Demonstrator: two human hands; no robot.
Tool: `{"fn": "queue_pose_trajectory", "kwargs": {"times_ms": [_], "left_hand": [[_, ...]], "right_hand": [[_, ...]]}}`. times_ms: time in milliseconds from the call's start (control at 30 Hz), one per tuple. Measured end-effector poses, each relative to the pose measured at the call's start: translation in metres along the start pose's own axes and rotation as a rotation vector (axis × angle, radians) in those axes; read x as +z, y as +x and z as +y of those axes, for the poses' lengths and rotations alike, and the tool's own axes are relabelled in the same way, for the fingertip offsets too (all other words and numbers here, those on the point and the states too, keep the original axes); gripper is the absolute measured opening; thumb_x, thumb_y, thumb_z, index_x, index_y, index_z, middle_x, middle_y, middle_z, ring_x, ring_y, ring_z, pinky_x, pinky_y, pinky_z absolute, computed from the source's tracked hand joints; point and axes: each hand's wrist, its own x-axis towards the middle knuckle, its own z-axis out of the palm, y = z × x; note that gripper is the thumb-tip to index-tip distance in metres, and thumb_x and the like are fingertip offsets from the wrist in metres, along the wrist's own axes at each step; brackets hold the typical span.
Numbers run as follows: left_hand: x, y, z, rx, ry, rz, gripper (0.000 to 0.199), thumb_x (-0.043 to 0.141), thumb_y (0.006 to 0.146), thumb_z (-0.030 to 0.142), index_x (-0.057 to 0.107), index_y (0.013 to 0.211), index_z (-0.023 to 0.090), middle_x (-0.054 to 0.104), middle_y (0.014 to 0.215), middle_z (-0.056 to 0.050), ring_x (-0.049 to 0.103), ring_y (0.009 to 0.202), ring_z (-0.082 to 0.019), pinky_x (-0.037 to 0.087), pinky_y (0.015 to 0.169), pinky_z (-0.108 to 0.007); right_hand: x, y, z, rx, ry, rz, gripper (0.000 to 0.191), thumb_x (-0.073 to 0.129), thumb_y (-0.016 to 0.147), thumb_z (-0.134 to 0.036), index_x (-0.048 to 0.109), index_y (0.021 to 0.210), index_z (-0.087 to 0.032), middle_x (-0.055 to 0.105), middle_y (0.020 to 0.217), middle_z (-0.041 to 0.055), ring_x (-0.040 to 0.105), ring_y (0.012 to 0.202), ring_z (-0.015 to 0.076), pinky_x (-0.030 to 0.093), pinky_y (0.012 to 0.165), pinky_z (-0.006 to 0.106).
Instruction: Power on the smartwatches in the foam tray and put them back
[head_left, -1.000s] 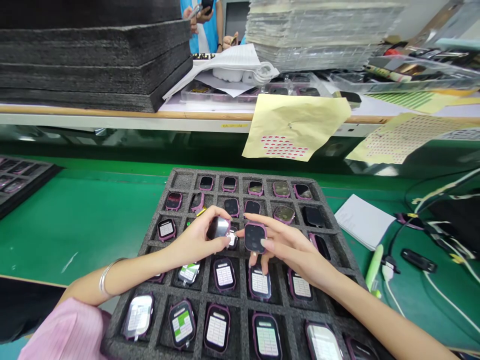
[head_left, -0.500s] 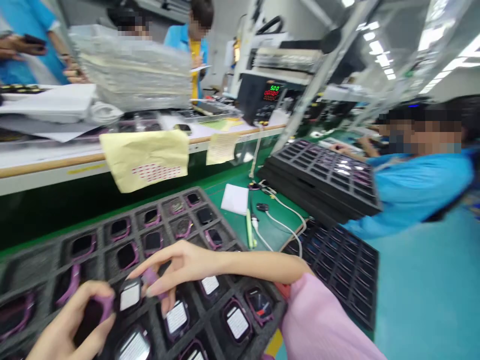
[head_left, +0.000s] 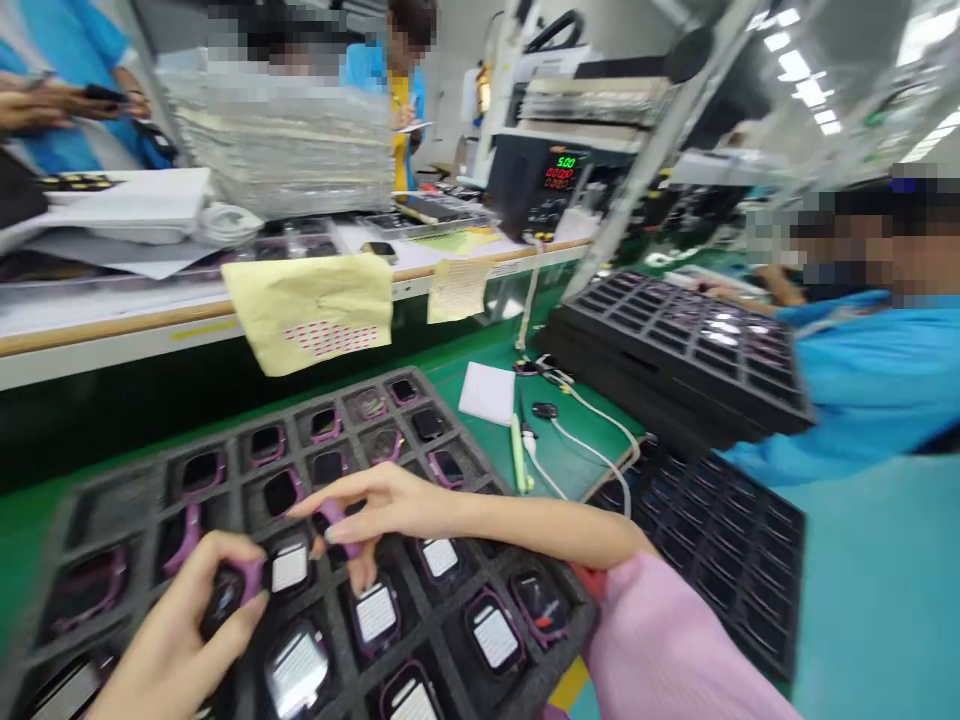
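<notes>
My left hand (head_left: 184, 625) is closed, thumb and fingers pinching a purple-framed watch case (head_left: 251, 580) by its edges above the near left of a dark foam tray (head_left: 457, 430). My right hand (head_left: 394, 505) reaches across from the right, shut on another purple watch case (head_left: 337, 520), held edge-on over the middle of the tray. Between the hands, a watch case with a white label (head_left: 289, 567) lies in its compartment. More labelled cases, such as one watch case (head_left: 375, 610) under my right fingertips, fill the near compartments. Dark-screened watch cases (head_left: 281, 492) sit farther back.
A white pad (head_left: 487, 393), a green pen-like tool (head_left: 517, 455) and white cables (head_left: 585, 455) lie right of the tray. Stacked black trays (head_left: 660, 370) stand beyond, beside a co-worker in blue. A shelf with a lit power supply (head_left: 536, 185) runs behind.
The view has turned slightly left, so the scene sits farther right. Both hands keep their hold on the watch cases; the left one appears tilted a little, showing more of its face.
</notes>
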Motion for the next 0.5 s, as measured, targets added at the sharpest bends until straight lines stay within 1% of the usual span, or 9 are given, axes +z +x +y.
{"fn": "queue_pose_trajectory", "kwargs": {"times_ms": [67,133,200,233,300,433,500], "left_hand": [[-0.001,0.002,0.017,-0.007,-0.001,-0.003,0.020,0.061,0.076,0.030,0.049,0.091,0.022,0.056,0.078,0.001,0.058,0.074,-0.019,0.043,0.057,-0.025],[-0.003,0.005,0.027,0.035,0.021,-0.030,0.016,0.057,0.077,0.023,0.049,0.091,0.021,0.055,0.082,0.000,0.056,0.079,-0.018,0.044,0.064,-0.026],[-0.007,0.008,0.031,0.104,0.047,-0.037,0.015,0.053,0.076,0.015,0.049,0.089,0.021,0.053,0.083,0.000,0.053,0.082,-0.017,0.044,0.074,-0.028],[-0.009,0.008,0.032,0.114,0.058,-0.067,0.016,0.052,0.074,0.012,0.048,0.088,0.021,0.052,0.083,0.000,0.052,0.081,-0.016,0.043,0.075,-0.028],[-0.012,0.008,0.032,0.111,0.063,-0.097,0.020,0.050,0.074,0.010,0.046,0.090,0.021,0.051,0.085,0.001,0.050,0.080,-0.015,0.041,0.074,-0.027],[-0.014,0.006,0.035,0.136,0.022,-0.074,0.020,0.050,0.076,0.011,0.044,0.093,0.021,0.051,0.089,0.000,0.049,0.083,-0.015,0.040,0.076,-0.026],[-0.015,0.006,0.037,0.141,0.023,-0.080,0.020,0.050,0.077,0.011,0.044,0.093,0.020,0.051,0.089,0.000,0.048,0.082,-0.014,0.040,0.075,-0.026]], "right_hand": [[0.001,0.001,-0.001,0.004,-0.010,0.043,0.056,0.073,0.081,-0.031,0.055,0.132,-0.016,0.066,0.088,0.0040,0.068,0.057,0.0121,0.057,0.059,0.026],[0.002,0.003,-0.003,-0.006,-0.056,0.091,0.053,0.072,0.082,-0.031,0.055,0.131,-0.015,0.066,0.074,0.0008,0.066,0.051,0.0123,0.055,0.053,0.023],[0.001,0.004,-0.005,-0.011,-0.070,0.134,0.050,0.072,0.082,-0.028,0.058,0.128,-0.014,0.067,0.077,0.0023,0.066,0.050,0.0125,0.054,0.051,0.023],[0.001,0.005,-0.006,-0.005,-0.080,0.153,0.049,0.072,0.081,-0.028,0.058,0.127,-0.014,0.068,0.082,0.0038,0.066,0.050,0.0126,0.055,0.051,0.024],[0.002,0.007,-0.008,0.003,-0.096,0.143,0.049,0.072,0.081,-0.029,0.059,0.127,-0.015,0.070,0.092,0.0068,0.067,0.051,0.0132,0.055,0.051,0.025],[0.007,0.007,-0.010,-0.004,-0.128,0.178,0.047,0.071,0.083,-0.030,0.059,0.126,-0.015,0.070,0.093,0.0078,0.067,0.053,0.0130,0.056,0.051,0.024],[0.010,0.007,-0.010,0.001,-0.141,0.193,0.047,0.071,0.083,-0.030,0.060,0.126,-0.015,0.070,0.093,0.0082,0.067,0.052,0.0135,0.056,0.050,0.025]]}}
